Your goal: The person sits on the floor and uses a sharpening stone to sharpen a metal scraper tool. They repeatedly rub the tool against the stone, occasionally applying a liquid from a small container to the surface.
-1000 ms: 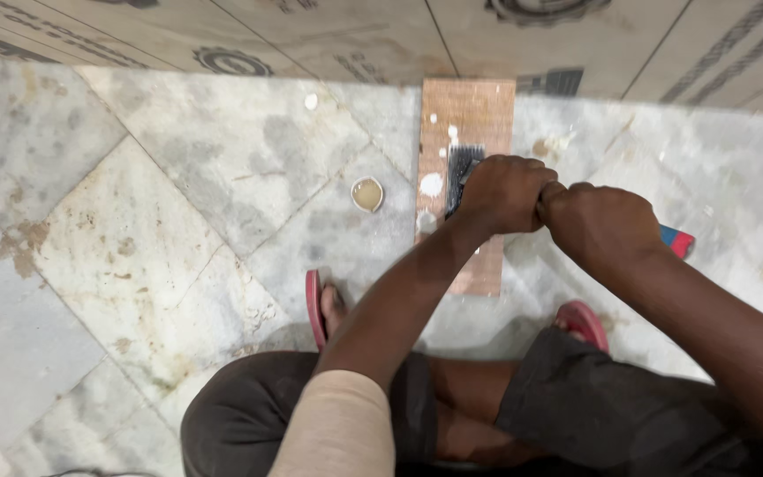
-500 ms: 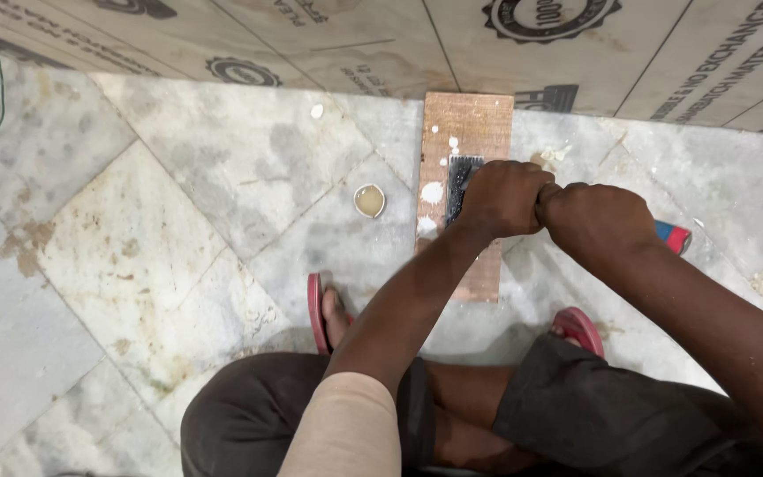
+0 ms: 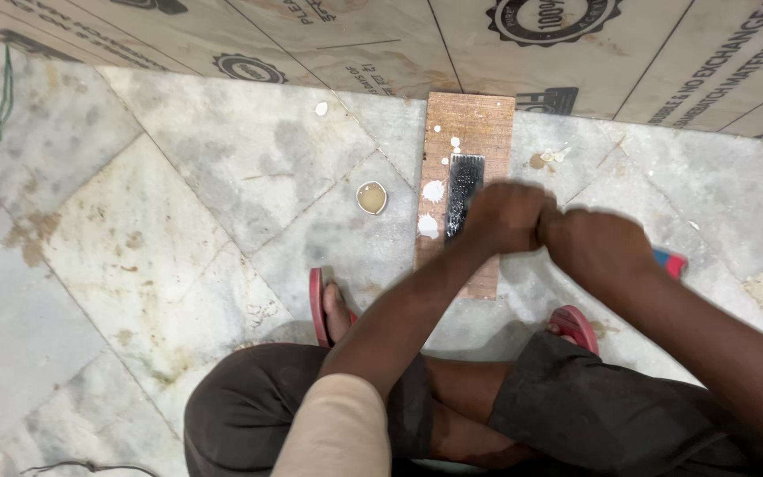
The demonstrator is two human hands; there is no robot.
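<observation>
Your left hand [image 3: 507, 216] and right hand [image 3: 598, 243] – both closed, knuckles touching – press a dark blade [image 3: 463, 190] onto the glue-spotted wooden strip [image 3: 479, 124].

- Head view: a single camera worn on the person's head, looking steeply down past the knees.
- Facing: forward toward the plywood sheets [image 3: 381, 44] along the top edge.
- Nearness: arm's reach; both forearms and the marble floor [image 3: 134, 230] fill the frame.
</observation>
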